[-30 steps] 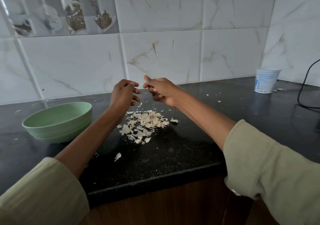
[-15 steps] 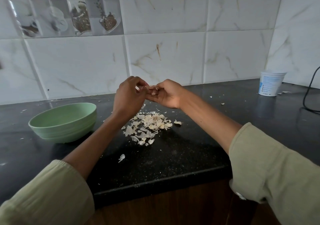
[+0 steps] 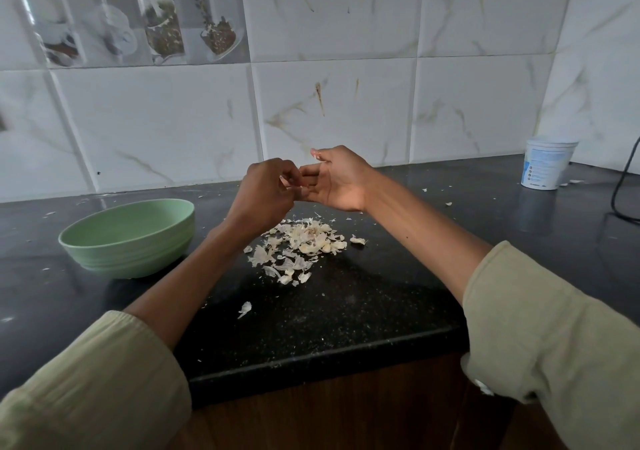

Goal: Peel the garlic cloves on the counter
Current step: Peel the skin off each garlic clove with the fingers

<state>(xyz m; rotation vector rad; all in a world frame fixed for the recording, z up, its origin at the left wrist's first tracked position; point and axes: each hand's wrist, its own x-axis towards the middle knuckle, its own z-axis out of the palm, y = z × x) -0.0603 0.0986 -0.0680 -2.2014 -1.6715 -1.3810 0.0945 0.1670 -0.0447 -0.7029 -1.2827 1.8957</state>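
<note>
My left hand (image 3: 263, 195) is curled, its fingertips pinched on a small pale garlic clove (image 3: 290, 182) held above the counter. My right hand (image 3: 337, 183) is right beside it, palm turned towards the left hand, thumb raised and fingers loosely extended so the tips touch the left fingers. Whether the right fingers also grip the clove is hidden. Below the hands lies a pile of garlic skins and cloves (image 3: 306, 242) on the black counter (image 3: 346, 311).
A green bowl (image 3: 128, 238) stands left of the pile. A loose skin flake (image 3: 244, 309) lies nearer the counter's front edge. A white tub (image 3: 547, 164) and a black cable (image 3: 621, 186) are at the far right. Tiled wall behind.
The hands, apart a second ago, came together over the pile. The right thumb has now lifted off and the right palm has opened, while the left hand stays pinched.
</note>
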